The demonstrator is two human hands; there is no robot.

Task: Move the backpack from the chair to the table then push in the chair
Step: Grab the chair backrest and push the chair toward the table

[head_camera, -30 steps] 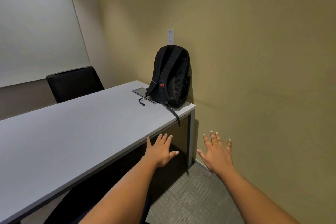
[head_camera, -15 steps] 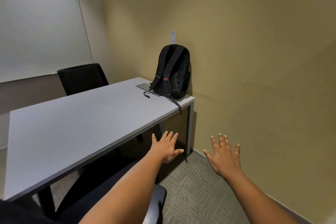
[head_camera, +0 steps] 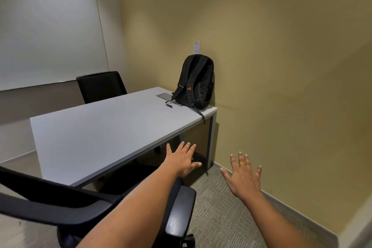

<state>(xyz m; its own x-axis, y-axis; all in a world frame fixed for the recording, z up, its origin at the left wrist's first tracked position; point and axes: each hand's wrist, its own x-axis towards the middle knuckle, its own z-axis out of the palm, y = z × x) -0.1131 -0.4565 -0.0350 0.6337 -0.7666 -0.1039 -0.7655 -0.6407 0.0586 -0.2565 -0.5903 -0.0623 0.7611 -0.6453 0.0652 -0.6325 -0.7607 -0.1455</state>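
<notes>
Chair (head_camera: 179, 215) sits nearest, its black armrest under the left forearm. Both hands reach forward, fingers spread, holding nothing: left hand (head_camera: 181, 160) near the table (head_camera: 96, 137) edge, right hand (head_camera: 244, 179) over the carpet (head_camera: 219, 217). Farther off, the backpack (head_camera: 196, 82) stands upright on the table's far corner, against the wall (head_camera: 271, 46).

One view only: head camera, worn on our head, wide-angle, edges bowed. We look forward and down toward room corner at 1 o'clock. Table (head_camera: 104, 137) spans 9 to 12 o'clock, mid-range; near chair (head_camera: 177, 213) close below at 7 o'clock. Both our forearms enter from 6 o'clock, nearest lens. No second view, nothing shared.
</notes>
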